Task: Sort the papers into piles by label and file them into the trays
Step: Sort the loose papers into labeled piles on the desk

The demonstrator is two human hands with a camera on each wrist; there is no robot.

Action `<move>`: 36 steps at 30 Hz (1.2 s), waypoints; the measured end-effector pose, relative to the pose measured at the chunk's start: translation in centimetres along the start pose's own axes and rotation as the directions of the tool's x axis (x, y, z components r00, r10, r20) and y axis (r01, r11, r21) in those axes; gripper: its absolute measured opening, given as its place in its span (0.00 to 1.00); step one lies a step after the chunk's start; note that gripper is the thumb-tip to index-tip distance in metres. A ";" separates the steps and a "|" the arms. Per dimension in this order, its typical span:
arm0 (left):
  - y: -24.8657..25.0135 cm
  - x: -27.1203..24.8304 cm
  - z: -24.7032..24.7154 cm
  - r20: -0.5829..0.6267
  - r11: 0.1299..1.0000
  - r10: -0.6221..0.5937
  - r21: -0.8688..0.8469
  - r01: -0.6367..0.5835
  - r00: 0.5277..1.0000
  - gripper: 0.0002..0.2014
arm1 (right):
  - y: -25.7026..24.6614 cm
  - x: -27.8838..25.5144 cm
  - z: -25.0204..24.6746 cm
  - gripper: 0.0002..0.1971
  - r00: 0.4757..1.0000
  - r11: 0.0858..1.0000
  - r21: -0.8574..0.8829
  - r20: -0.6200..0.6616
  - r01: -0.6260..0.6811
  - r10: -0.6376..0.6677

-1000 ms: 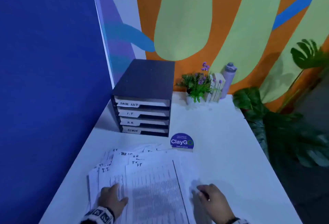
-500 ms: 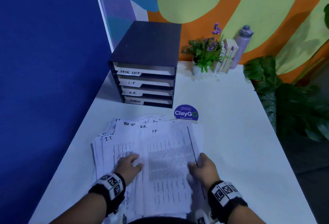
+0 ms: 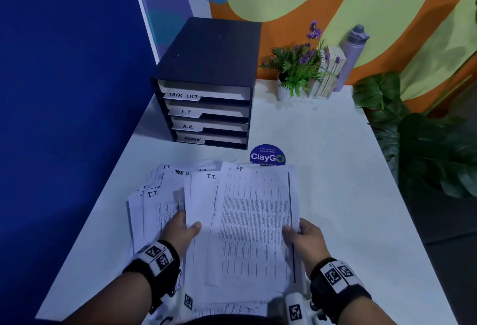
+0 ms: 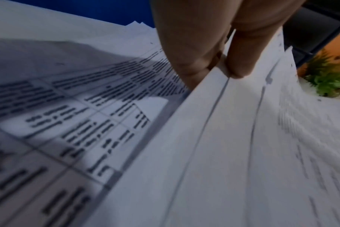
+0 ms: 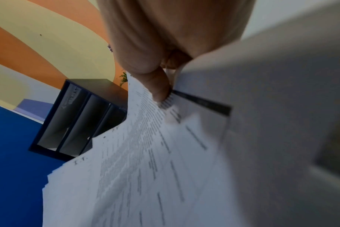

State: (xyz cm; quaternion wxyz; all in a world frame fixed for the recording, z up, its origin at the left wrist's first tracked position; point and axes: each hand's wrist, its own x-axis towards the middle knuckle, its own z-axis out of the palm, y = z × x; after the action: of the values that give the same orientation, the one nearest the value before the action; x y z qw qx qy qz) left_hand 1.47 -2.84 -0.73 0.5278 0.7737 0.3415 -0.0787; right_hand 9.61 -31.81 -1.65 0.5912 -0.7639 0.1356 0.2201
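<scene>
papers [image 3: 206, 208] lie fanned, unsorted, lower centre of the white table [image 3: 335, 169]; trays [image 3: 206, 107] upper centre; left hand [image 3: 180, 229] and right hand [image 3: 304, 237] each pinch a sheet edge; sheets judged light, limp, slippery; best held at edges.
</scene>
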 end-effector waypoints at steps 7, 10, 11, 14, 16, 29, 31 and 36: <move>-1.4 -0.2 -0.3 -0.032 0.988 -0.040 -0.150 0.035 0.999 0.21 | -0.2 -0.7 0.2 0.04 0.998 0.997 0.070 0.066 -0.012 0.007; -1.1 -0.4 -0.2 -0.077 0.974 -0.020 -0.225 0.002 0.997 0.19 | 0.3 -0.1 0.0 0.08 1.000 0.999 0.050 0.008 0.000 -0.001; -1.1 -0.3 -0.3 -0.089 0.971 -0.013 -0.240 -0.008 0.996 0.18 | 0.4 0.0 -0.2 0.07 1.000 0.998 0.055 0.011 0.001 -0.002; -1.2 0.0 -0.9 -0.111 0.974 -0.020 -0.225 -0.006 0.994 0.19 | 0.2 -0.1 -0.7 0.15 1.000 0.997 0.070 0.015 0.017 -0.019; -1.1 0.1 -1.2 -0.126 0.976 -0.015 -0.218 -0.013 0.992 0.20 | -0.1 -0.3 -0.9 0.18 0.999 0.997 0.064 0.016 0.041 -0.042; -0.8 -0.1 -0.7 -0.146 0.949 -0.005 -0.312 -0.041 0.989 0.22 | -1.0 -0.8 -0.5 0.11 0.999 0.987 0.151 0.014 0.045 -0.048; -0.7 -0.2 -0.8 -0.131 0.945 -0.012 -0.325 -0.032 0.991 0.20 | -1.1 -0.9 -0.5 0.11 0.999 0.987 0.157 0.029 0.039 -0.044; -0.3 -0.3 -0.5 -0.094 0.965 0.014 -0.259 -0.038 0.996 0.27 | -1.3 -1.0 0.2 0.13 0.999 0.985 0.172 0.054 0.000 -0.009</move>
State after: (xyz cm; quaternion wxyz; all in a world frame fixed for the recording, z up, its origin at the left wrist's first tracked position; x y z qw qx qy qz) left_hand 0.98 -2.50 -0.57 0.6098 0.7048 0.3624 0.0090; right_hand 9.33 -31.35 -0.06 0.6590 -0.7041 0.1364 0.2269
